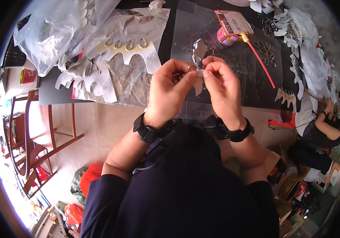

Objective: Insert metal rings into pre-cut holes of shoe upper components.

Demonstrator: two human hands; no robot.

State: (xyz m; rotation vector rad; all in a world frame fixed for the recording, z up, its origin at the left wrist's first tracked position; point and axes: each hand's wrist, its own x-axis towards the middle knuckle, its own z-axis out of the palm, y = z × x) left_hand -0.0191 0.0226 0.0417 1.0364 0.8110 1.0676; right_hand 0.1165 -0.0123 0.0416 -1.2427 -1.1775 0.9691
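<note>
In front of my chest, both hands meet over a pale, curved-edged strip (199, 49) like the scalloped pieces on the table. My left hand (170, 85) is closed in a pinch at a small metal ring (192, 68) beside the strip. Thumb against fingers, my right hand (222, 83) grips the strip's edge. The fingertips partly hide where ring and strip meet. To the left lies a scalloped white piece (138, 55) with several metal rings (130, 45) along its glued-looking edge. Another scalloped piece (102, 85) lies nearer the table's front edge.
A small pink tub (228, 37) with a card on top stands beyond my right hand, a red stick (261, 63) by it. Loose metal rings (267, 53) lie at the right. Plastic bags (47, 39) fill the far left. A wooden chair (51, 131) stands left; people (322, 129) sit at right.
</note>
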